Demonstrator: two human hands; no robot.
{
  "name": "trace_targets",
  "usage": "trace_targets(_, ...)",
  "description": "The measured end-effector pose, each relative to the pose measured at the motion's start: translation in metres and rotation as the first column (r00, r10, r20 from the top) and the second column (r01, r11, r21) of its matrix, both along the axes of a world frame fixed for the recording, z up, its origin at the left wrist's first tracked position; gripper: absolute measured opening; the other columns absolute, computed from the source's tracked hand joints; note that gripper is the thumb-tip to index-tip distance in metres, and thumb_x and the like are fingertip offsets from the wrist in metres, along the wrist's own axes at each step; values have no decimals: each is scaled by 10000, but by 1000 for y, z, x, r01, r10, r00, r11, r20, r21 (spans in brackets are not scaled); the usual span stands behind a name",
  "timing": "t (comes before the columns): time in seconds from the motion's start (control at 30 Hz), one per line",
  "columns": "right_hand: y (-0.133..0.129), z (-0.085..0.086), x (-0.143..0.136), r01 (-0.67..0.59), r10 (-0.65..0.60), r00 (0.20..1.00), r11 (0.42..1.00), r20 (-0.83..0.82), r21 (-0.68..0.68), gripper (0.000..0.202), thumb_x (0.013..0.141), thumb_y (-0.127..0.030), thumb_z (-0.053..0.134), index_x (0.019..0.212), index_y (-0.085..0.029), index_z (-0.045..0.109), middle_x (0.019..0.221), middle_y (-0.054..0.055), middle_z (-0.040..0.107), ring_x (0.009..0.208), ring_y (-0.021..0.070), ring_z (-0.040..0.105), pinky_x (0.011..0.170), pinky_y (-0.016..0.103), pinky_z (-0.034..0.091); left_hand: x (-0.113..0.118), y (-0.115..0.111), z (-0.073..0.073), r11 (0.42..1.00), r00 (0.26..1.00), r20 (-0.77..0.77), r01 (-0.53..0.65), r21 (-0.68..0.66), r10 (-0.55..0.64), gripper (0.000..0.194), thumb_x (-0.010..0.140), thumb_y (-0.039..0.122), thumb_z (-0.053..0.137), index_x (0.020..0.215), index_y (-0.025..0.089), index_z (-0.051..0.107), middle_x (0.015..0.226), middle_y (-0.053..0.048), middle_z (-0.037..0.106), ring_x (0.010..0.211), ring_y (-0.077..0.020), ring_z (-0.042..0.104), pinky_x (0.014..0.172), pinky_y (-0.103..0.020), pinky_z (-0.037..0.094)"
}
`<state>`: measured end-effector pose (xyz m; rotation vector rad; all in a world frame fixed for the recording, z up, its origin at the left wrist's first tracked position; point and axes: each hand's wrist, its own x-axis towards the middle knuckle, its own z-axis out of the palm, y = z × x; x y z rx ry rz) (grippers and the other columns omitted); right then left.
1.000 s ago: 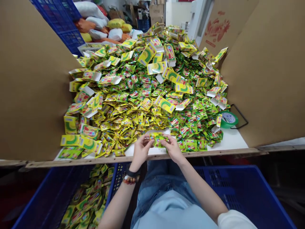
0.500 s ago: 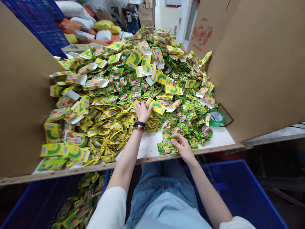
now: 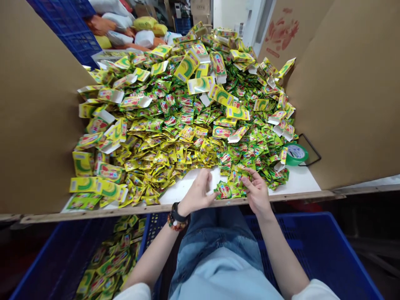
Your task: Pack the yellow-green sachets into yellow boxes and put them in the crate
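Observation:
My left hand (image 3: 200,192) is closed above the bare white strip near the front edge. A small carton (image 3: 215,178) seems to be in its fingers; only a whitish part shows, the rest is hidden. Close to its thumb tip lie green sachets (image 3: 224,191). My right hand (image 3: 258,192) pinches yellow-green sachets (image 3: 236,178) between thumb and fingers at the table's edge. Behind both hands rises a big heap of sachets (image 3: 175,156), yellower on the left, greener on the right. Open yellow cartons (image 3: 221,95) are strewn over it.
Cardboard walls (image 3: 340,96) flank the heap on both sides. A green tape roll (image 3: 296,154) lies at the right beside a black wire frame. Below the wooden edge (image 3: 125,211) stand a blue crate (image 3: 315,250) and another crate holding packs (image 3: 109,262). Sacks (image 3: 145,38) are stacked behind.
My left hand has come back from the heap toward the front edge, and the yellow carton under it has left its spot. My right hand has lifted the sachets' edge slightly. The view has shifted.

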<state>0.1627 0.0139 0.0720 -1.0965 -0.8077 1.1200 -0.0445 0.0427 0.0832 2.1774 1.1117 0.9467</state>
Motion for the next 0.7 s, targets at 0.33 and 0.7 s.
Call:
trace_targets(0.33,7,15,-29,-347,194,801,921,566,175,166,901,-269,558,1019,-240,672,987,36,671,943,194,625,842,324,494,11,-18,-33,983,981,62,-183,-26,184,639,650,95,659,1237,210,435,1073,-60,600,847,-187,617,724,-317,532)
trace_targets(0.7,-3,36,-47,-400,112,129,915,985,-52,279,873,-85,528,1037,-244,688,921,61,615,762,201,596,679,298,429,29,-39,-58,938,942,139,-323,125,306,803,729,190,702,1429,196,308,1267,-141,591,1115,-255,624,899,-409,562)
